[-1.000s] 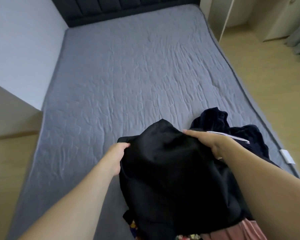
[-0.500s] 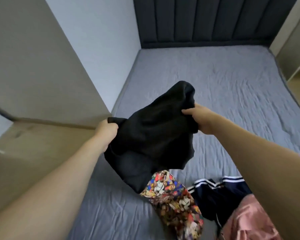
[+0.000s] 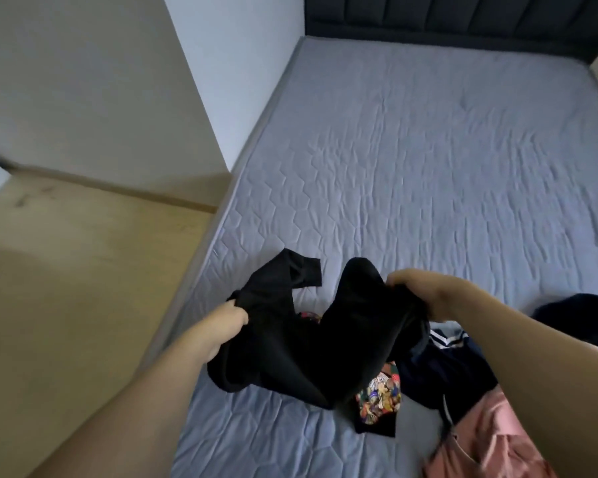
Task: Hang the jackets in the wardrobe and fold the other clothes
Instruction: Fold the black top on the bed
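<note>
Both hands gripping one crumpled black fabric garment [image 3: 311, 336] over the near end of the grey quilted mattress [image 3: 428, 167].
Left hand [image 3: 227, 326] clenched on its left edge, right hand [image 3: 425, 294] on its right (garment type unclear); bright cartoon-print cloth [image 3: 378, 396], navy white-striped garment [image 3: 453, 360] and pink fabric [image 3: 487, 439] lie on the mattress beneath and right of it.

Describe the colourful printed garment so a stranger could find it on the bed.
Start at the grey mattress and go to the clothes heap at its near edge. Under the held black garment lies the printed garment, the only multicoloured, cartoon-patterned piece there.
</note>
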